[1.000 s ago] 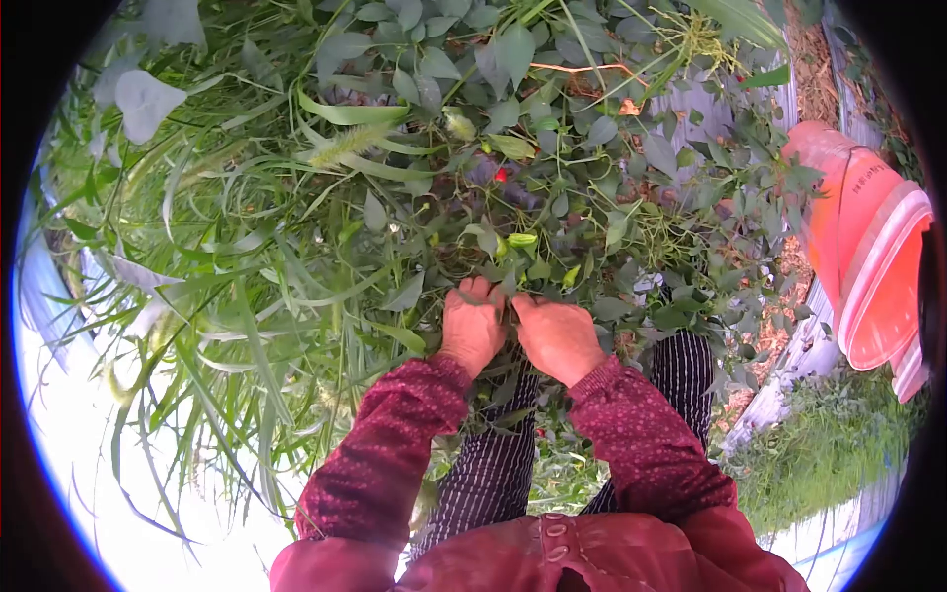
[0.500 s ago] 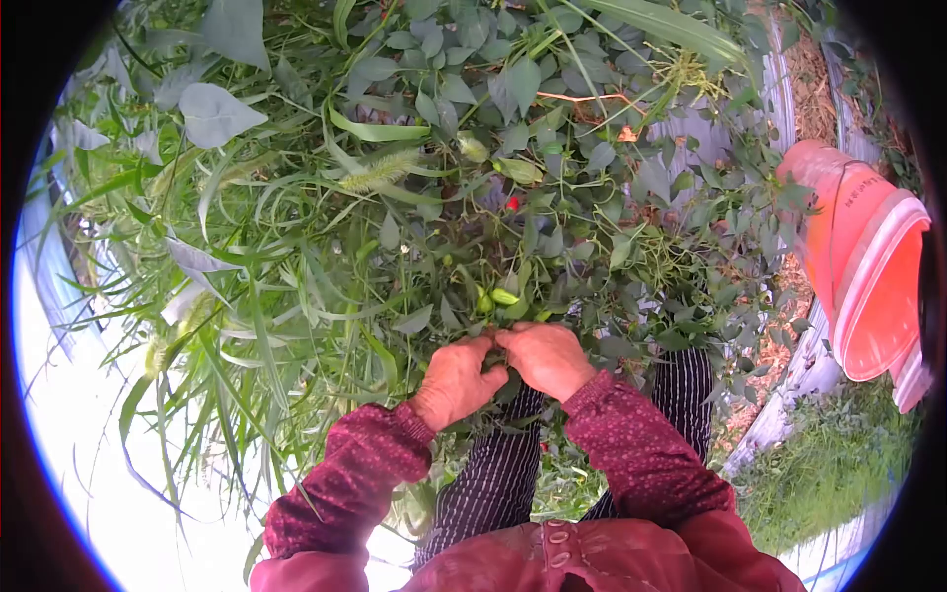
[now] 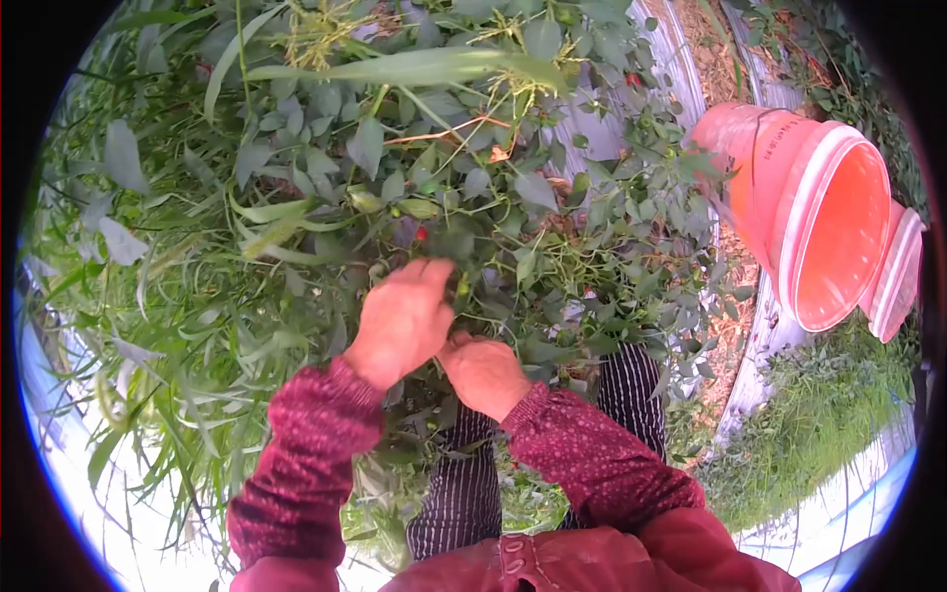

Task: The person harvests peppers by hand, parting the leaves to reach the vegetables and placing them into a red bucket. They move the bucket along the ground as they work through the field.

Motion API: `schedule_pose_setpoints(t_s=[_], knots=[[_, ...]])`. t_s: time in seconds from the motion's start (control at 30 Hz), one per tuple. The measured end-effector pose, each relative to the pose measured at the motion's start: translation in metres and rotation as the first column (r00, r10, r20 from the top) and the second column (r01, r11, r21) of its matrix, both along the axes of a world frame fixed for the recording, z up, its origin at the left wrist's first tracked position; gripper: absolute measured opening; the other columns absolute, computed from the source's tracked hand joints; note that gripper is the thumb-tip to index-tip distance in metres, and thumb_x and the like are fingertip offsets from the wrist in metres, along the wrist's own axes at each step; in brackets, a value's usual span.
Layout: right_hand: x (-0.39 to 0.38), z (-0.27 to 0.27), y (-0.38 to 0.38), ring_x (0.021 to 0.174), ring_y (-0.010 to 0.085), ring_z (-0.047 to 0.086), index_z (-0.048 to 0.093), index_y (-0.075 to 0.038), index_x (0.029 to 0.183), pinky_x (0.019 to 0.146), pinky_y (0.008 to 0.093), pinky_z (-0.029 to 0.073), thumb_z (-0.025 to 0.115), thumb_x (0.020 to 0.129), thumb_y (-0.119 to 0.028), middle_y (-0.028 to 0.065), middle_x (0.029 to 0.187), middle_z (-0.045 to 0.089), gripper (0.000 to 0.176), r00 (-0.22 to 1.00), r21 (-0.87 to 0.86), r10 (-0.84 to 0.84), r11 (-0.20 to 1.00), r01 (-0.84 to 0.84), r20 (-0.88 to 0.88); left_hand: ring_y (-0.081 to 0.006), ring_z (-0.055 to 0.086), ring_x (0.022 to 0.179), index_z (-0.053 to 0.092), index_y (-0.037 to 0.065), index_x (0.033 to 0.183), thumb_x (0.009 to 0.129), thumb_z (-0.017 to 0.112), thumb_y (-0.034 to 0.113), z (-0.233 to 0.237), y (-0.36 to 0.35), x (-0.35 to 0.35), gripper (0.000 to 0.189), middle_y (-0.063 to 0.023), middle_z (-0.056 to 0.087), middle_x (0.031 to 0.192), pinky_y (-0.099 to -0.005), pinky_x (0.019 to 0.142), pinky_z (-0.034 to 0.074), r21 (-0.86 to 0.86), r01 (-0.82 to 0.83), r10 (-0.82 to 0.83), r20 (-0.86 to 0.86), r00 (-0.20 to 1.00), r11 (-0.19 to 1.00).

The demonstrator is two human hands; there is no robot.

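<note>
My left hand (image 3: pixel 402 318) is raised into the leafy plants, its back toward the camera and its fingers curled together near a small red fruit (image 3: pixel 421 234). What those fingers hold, if anything, is hidden. Just to the right and lower, my right hand (image 3: pixel 483 373) touches the side of my left, with fingers bent into the foliage, and their tips are out of sight. Pale green pods (image 3: pixel 418 208) hang above my hands among dark green leaves (image 3: pixel 367 146).
At the right, an open red bucket (image 3: pixel 844 232) lies tipped on its side, with another pinkish container (image 3: pixel 896 281) behind it. Long grass (image 3: pixel 217 296) fills the left. Silvery ground sheeting (image 3: pixel 681 59) runs along the rows. My striped trouser legs (image 3: pixel 459 493) show below.
My left hand has moved up and forward into the plants, away from the pinch beside my right. The view has shifted, so the bucket and plants appear farther left.
</note>
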State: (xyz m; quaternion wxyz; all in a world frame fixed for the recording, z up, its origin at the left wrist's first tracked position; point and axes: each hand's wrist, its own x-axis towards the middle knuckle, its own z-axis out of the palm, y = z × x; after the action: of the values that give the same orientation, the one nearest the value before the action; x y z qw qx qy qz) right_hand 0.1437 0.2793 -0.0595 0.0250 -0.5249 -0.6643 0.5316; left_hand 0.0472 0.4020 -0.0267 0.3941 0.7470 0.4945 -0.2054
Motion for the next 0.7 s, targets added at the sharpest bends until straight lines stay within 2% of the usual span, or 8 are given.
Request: schedule_pose_setpoints(t_s=[0.1,0.13,0.2,0.3,0.33,0.53,0.6,0.7], knots=[[0.022,0.003,0.025,0.06,0.0309,0.061,0.058,-0.002,0.093,0.056,0.039,0.05,0.054,0.078,-0.013,0.013,0.064,0.06,0.019,0.968,-0.091,-0.251,0.964,0.251,0.01,-0.0369,0.061,0.088,0.055,-0.001,0.105,0.075,0.061,0.012,-0.018,0.006,0.034,0.033,-0.0207,0.062,0.099,-0.0396,0.075,0.05,0.029,0.061,-0.065,0.194,0.979,0.998],[0.032,-0.009,0.029,0.062,0.0219,0.062,0.051,-0.004,0.109,0.052,0.0328,0.049,0.053,0.083,-0.013,0.0098,0.074,0.063,0.027,0.946,-0.029,-0.316,0.949,0.314,-0.071,-0.0367,0.061,0.086,0.056,0.0,0.103,0.077,0.061,0.013,-0.014,0.005,0.04,0.03,-0.0201,0.062,0.096,-0.0384,0.074,0.05,0.044,-0.063,0.052,0.208,0.977,0.997],[0.039,-0.021,0.037,0.063,0.0157,0.056,0.056,-0.003,0.099,0.048,0.0308,0.044,0.05,0.088,-0.01,0.0039,0.077,0.058,0.015,0.214,-0.637,-0.957,0.289,0.715,-0.193,-0.0294,0.064,0.084,0.057,0.001,0.104,0.081,0.063,0.014,-0.012,0.006,0.042,0.027,-0.0179,0.064,0.093,-0.0328,0.075,0.05,0.005,-0.29,0.285,0.178,0.942,0.957],[0.061,-0.01,0.051,0.065,0.007,0.048,0.047,-0.007,0.116,0.047,0.023,0.04,0.048,0.092,-0.012,-0.0011,0.082,0.053,0.025,-0.019,-0.866,-0.999,0.021,0.5,-0.035,-0.0296,0.065,0.09,0.054,0.003,0.118,0.083,0.06,0.014,-0.013,-0.002,0.035,0.036,-0.0189,0.063,0.102,-0.035,0.076,0.05,-0.197,-0.297,0.353,0.395,0.848,0.934],[0.06,-0.012,0.049,0.065,0.0053,0.047,0.041,-0.009,0.124,0.046,0.0186,0.037,0.049,0.091,-0.011,-0.0009,0.088,0.052,0.034,-0.099,-0.911,-0.995,-0.028,0.41,-0.014,-0.0305,0.065,0.091,0.055,0.003,0.117,0.083,0.062,0.014,-0.005,-0.002,0.042,0.036,-0.0193,0.063,0.101,-0.035,0.076,0.05,-0.355,-0.362,0.461,0.251,0.851,0.862],[0.064,-0.013,0.048,0.076,0.0093,0.054,0.036,-0.01,0.131,0.054,0.0222,0.048,0.047,0.093,-0.014,0.002,0.093,0.052,0.039,-0.1,-0.931,-0.991,0.043,0.364,-0.085,-0.0257,0.065,0.084,0.058,0.0,0.106,0.081,0.063,0.01,-0.002,0.013,0.041,0.027,-0.0153,0.065,0.091,-0.0337,0.073,0.05,-0.201,-0.194,0.23,0.173,0.958,0.96],[0.064,-0.008,0.053,0.088,0.0143,0.059,0.033,-0.009,0.133,0.06,0.0254,0.053,0.046,0.094,-0.014,0.0044,0.096,0.053,0.041,-0.08,-0.959,-0.995,0.034,0.28,-0.058,-0.0339,0.061,0.076,0.059,0.003,0.09,0.077,0.063,0.011,-0.009,0.02,0.031,0.016,-0.013,0.062,0.083,-0.0386,0.065,0.05,0.01,0.052,-0.053,0.217,0.975,0.999],[0.061,-0.012,0.049,0.094,0.019,0.06,0.034,-0.007,0.132,0.064,0.0283,0.054,0.045,0.093,-0.011,0.0094,0.106,0.055,0.041,0.119,-0.93,-0.986,0.147,0.338,-0.113,-0.0337,0.06,0.071,0.058,0.005,0.084,0.076,0.061,0.011,-0.019,0.033,0.022,0.01,-0.012,0.06,0.076,-0.0411,0.062,0.048,0.138,0.161,-0.175,0.094,0.98,0.977]])
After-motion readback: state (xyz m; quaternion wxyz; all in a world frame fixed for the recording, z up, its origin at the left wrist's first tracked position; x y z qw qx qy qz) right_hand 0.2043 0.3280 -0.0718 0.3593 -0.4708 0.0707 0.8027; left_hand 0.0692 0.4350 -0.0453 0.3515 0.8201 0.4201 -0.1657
